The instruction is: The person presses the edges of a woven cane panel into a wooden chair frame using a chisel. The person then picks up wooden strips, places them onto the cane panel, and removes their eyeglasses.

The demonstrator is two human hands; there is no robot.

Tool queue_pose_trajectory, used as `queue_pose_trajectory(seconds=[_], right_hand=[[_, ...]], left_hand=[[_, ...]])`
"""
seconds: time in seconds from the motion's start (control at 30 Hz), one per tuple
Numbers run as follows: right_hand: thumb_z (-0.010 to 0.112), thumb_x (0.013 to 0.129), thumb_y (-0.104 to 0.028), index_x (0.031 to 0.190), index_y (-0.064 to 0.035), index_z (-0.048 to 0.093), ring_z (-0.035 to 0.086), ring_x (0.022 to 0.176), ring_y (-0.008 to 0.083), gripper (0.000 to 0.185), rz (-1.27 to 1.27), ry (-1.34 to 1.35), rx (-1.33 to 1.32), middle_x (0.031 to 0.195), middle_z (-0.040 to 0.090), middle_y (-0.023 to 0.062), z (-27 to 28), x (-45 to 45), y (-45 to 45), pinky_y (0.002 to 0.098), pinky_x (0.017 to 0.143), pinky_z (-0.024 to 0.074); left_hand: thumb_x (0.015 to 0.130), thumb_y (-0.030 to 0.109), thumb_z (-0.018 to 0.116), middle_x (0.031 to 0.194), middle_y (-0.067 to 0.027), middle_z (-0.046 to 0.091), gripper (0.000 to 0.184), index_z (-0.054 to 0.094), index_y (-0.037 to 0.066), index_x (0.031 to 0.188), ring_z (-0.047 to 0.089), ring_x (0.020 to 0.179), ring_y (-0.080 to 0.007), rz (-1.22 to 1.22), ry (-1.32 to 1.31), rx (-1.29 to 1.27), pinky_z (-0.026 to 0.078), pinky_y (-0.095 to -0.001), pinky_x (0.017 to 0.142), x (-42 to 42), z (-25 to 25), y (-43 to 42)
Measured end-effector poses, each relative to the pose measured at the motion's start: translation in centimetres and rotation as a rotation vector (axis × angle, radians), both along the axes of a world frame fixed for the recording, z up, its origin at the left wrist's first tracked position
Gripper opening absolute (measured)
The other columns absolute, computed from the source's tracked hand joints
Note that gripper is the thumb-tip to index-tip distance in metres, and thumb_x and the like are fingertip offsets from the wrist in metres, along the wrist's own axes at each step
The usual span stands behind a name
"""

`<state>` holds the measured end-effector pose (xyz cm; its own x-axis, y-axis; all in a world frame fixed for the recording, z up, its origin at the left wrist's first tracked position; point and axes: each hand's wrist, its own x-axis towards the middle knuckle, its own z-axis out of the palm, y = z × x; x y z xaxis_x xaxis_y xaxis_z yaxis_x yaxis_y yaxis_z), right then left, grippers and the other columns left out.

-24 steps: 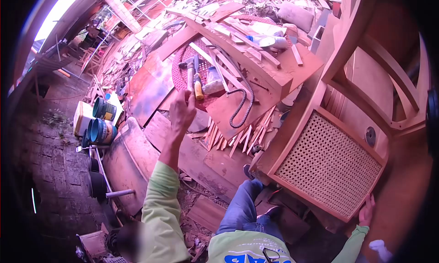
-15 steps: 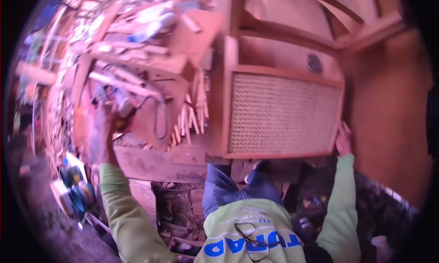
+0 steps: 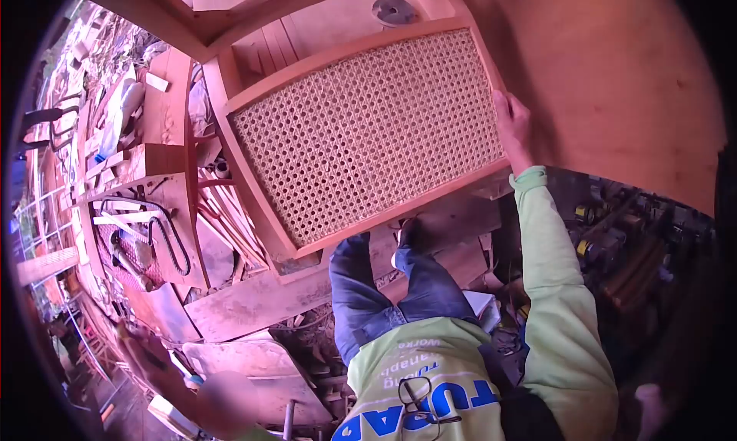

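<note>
A woven cane panel [image 3: 368, 130] in a wooden frame leans across the middle of the view. My right hand [image 3: 514, 126] is closed round the right edge of that frame. At the lower left, my left hand [image 3: 150, 360] is away from the panel, its fingers stretched out with nothing visible in them. Part of the left forearm is hidden by a blurred patch. A round dark disc [image 3: 394, 11] lies on the wooden surface behind the panel's upper edge.
To the left, a wooden tray holds a black belt [image 3: 170, 245] and tools. Thin wooden sticks [image 3: 230, 218] lie beside the frame. A large wooden board [image 3: 622, 80] stands at right. Offcuts and a loose board [image 3: 257, 372] litter the ground.
My left hand has drawn back from the tool tray towards the lower left. The cane panel appears tilted and further left as the view has turned; my right hand stays at its right edge.
</note>
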<state>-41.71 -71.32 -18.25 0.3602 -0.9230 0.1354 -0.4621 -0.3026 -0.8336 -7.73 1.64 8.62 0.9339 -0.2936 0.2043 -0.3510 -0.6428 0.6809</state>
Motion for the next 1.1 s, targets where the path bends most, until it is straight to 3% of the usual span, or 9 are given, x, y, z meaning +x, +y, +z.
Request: queue_pose_trajectory(seconds=[0.1, 0.17, 0.33, 0.43, 0.47, 0.6, 0.7, 0.83, 1.1], right_hand=[[0.067, 0.112, -0.033, 0.115, 0.0024, 0.078, 0.066, 0.086, 0.0157, 0.037, 0.031, 0.087, -0.023, 0.091, 0.076, 0.0137, 1.3, 0.4, 0.8, 0.0353, 0.08, 0.0544], [0.062, 0.114, -0.033, 0.119, 0.0028, 0.077, 0.067, 0.088, 0.0165, 0.039, 0.062, 0.072, -0.112, 0.094, 0.077, 0.0162, 1.0, 0.7, 0.8, 0.0372, 0.085, 0.0551], [0.059, 0.115, -0.034, 0.112, 0.0022, 0.075, 0.069, 0.082, 0.0323, 0.04, -0.015, 0.056, -0.277, 0.093, 0.073, 0.0221, 0.4, 0.7, 2.6, 0.0434, 0.081, 0.054], [0.06, 0.113, -0.027, 0.109, 0.0001, 0.076, 0.073, 0.093, 0.0426, 0.032, -0.112, 0.198, -0.179, 0.102, 0.076, 0.0237, 0.9, 1.1, 2.9, 0.0501, 0.083, 0.0552], [0.062, 0.113, -0.028, 0.107, 0.0009, 0.074, 0.071, 0.089, 0.04, 0.032, -0.089, 0.133, -0.193, 0.098, 0.075, 0.0223, 0.5, 0.8, 2.7, 0.0465, 0.082, 0.0555], [0.066, 0.112, -0.027, 0.107, 0.002, 0.073, 0.066, 0.075, 0.0283, 0.03, -0.05, -0.011, -0.079, 0.088, 0.073, 0.0171, 1.8, 0.3, 3.3, 0.0382, 0.076, 0.0542], [0.066, 0.112, -0.027, 0.107, 0.0021, 0.075, 0.068, 0.075, 0.0256, 0.03, -0.029, 0.0, -0.208, 0.088, 0.074, 0.0173, 1.7, -0.5, 3.4, 0.0385, 0.075, 0.0544], [0.066, 0.112, -0.027, 0.109, 0.0026, 0.077, 0.069, 0.077, 0.0256, 0.032, -0.062, -0.001, -0.173, 0.088, 0.074, 0.0174, 0.7, -2.0, 4.5, 0.038, 0.077, 0.0545], [0.066, 0.112, -0.027, 0.112, 0.0037, 0.077, 0.067, 0.081, 0.0226, 0.033, -0.089, -0.003, -0.063, 0.089, 0.072, 0.0142, 0.8, -2.3, 4.7, 0.0353, 0.08, 0.0532]], left_hand=[[0.107, 0.012, 0.065, 0.106, -0.0105, 0.067, 0.054, 0.054, 0.003, 0.159, 0.069, 0.089, -0.0154, -0.157, 0.669, -0.285, 0.053, -0.0243, 0.068, -7.9, 1.2, -9.6], [0.104, 0.007, 0.067, 0.094, -0.0077, 0.069, 0.058, 0.054, 0.004, 0.16, 0.067, 0.084, -0.0133, -0.34, 0.906, -0.234, 0.05, -0.0218, 0.065, -9.6, -1.1, -14.9], [0.096, -0.005, 0.069, 0.115, -0.0154, 0.078, 0.058, 0.061, 0.003, 0.153, 0.077, 0.103, -0.0237, -0.852, 0.653, 0.148, 0.059, -0.0353, 0.094, -7.2, -5.6, -24.2], [0.096, -0.001, 0.073, 0.118, -0.0169, 0.081, 0.053, 0.063, 0.007, 0.148, 0.08, 0.105, -0.0257, -0.957, 0.68, 0.289, 0.061, -0.0362, 0.091, -4.8, -6.7, -27.6], [0.096, 0.003, 0.077, 0.119, -0.0172, 0.082, 0.049, 0.065, 0.009, 0.143, 0.083, 0.105, -0.0313, -1.019, 0.618, 0.3, 0.064, -0.0389, 0.089, -4.2, -7.4, -28.2], [0.095, 0.001, 0.078, 0.121, -0.0176, 0.081, 0.044, 0.067, 0.005, 0.138, 0.081, 0.107, -0.0292, -1.094, 0.612, 0.409, 0.063, -0.0396, 0.092, -3.8, -9.3, -29.9], [0.094, 0.001, 0.08, 0.12, -0.0175, 0.081, 0.045, 0.068, 0.005, 0.137, 0.081, 0.107, -0.0292, -1.161, 0.528, 0.363, 0.063, -0.0406, 0.092, -3.5, -10.8, -30.3], [0.092, -0.001, 0.082, 0.111, -0.0145, 0.079, 0.053, 0.071, 0.01, 0.142, 0.082, 0.093, -0.031, -1.126, 0.462, 0.374, 0.065, -0.0402, 0.074, -3.0, -11.6, -29.3], [0.088, -0.005, 0.083, 0.115, -0.0134, 0.075, 0.056, 0.074, 0.012, 0.14, 0.081, 0.094, -0.0289, -1.181, 0.349, 0.336, 0.066, -0.0382, 0.071, -3.5, -11.9, -30.0]])
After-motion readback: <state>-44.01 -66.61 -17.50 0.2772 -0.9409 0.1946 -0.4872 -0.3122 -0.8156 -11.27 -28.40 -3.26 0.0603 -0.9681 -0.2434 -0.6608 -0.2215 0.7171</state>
